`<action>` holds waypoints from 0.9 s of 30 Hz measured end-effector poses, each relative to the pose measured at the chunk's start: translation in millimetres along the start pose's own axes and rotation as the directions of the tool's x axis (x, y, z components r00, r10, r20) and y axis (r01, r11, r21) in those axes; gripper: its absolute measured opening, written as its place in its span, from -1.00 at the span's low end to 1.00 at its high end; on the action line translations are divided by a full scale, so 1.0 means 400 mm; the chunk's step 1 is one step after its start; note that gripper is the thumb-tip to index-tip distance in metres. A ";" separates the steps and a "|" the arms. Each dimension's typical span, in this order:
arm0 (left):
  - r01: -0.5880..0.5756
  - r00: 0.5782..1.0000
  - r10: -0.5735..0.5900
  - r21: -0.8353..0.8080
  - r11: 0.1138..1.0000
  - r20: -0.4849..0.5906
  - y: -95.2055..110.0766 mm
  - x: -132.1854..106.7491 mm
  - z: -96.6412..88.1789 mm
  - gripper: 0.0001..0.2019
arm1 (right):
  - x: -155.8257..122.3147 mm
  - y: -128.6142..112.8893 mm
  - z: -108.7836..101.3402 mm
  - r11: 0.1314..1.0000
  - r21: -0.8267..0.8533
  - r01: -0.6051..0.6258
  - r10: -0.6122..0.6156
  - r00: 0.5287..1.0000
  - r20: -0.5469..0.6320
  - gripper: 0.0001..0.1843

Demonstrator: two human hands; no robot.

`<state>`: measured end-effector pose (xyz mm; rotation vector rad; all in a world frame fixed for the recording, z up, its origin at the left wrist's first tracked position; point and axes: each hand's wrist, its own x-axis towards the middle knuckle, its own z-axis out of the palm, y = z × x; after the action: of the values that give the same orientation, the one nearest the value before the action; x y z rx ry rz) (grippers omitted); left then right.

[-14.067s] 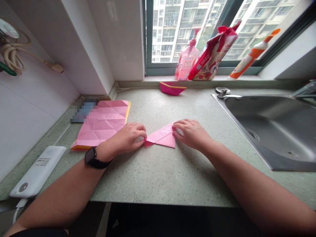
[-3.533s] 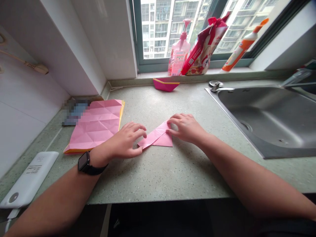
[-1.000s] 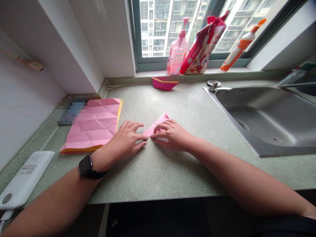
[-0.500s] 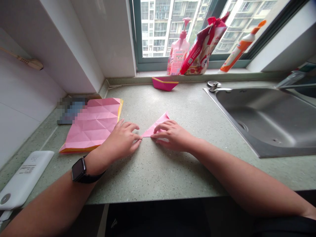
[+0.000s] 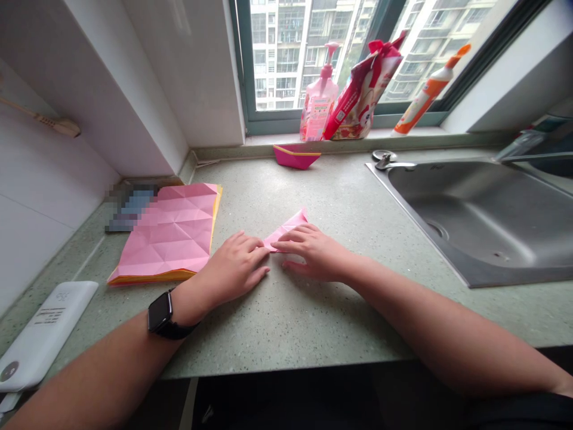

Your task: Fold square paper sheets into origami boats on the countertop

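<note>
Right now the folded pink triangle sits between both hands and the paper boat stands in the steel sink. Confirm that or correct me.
One thing is wrong: the magenta paper boat is not in the steel sink. It stands on the speckled green countertop, against the window sill, as the head view shows. The folded pink triangle does sit between the left hand and right hand.

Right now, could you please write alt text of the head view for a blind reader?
The right hand rests on a folded pink paper triangle, the left hand at its tip, on a speckled green countertop. A creased pink sheet lies to the left, a magenta paper boat ahead, a steel sink to the right.
</note>
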<state>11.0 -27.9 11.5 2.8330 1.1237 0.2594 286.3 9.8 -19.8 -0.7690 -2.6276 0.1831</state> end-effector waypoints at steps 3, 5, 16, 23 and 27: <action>0.052 0.999 -0.053 0.045 0.998 0.008 -0.006 -0.005 -0.001 -0.66 | 0.002 0.010 -0.012 0.998 0.070 -0.003 0.008 0.997 -0.076 -0.66; 0.091 0.995 -0.093 0.076 0.993 0.019 -0.014 -0.008 -0.006 -0.67 | 0.004 0.030 -0.032 0.997 0.072 -0.034 0.045 0.986 -0.162 -0.72; 0.128 0.991 -0.130 0.082 0.988 0.026 -0.036 -0.015 -0.011 -0.75 | -0.024 0.158 -0.058 0.927 -0.076 -0.368 0.355 0.924 -0.145 -0.82; 0.119 0.993 -0.119 0.040 0.992 -0.002 -0.045 -0.015 -0.009 -0.76 | -0.015 0.164 -0.032 0.904 -0.073 -0.421 0.414 0.905 -0.094 -0.89; 0.129 0.992 -0.130 0.063 0.990 0.003 -0.044 -0.014 -0.009 -0.76 | -0.014 0.167 -0.034 0.902 -0.041 -0.430 0.426 0.901 -0.083 -0.93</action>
<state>-5.8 -18.9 11.8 2.7962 1.3308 0.2072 328.9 62.9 -24.8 -1.3448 -2.3687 0.1947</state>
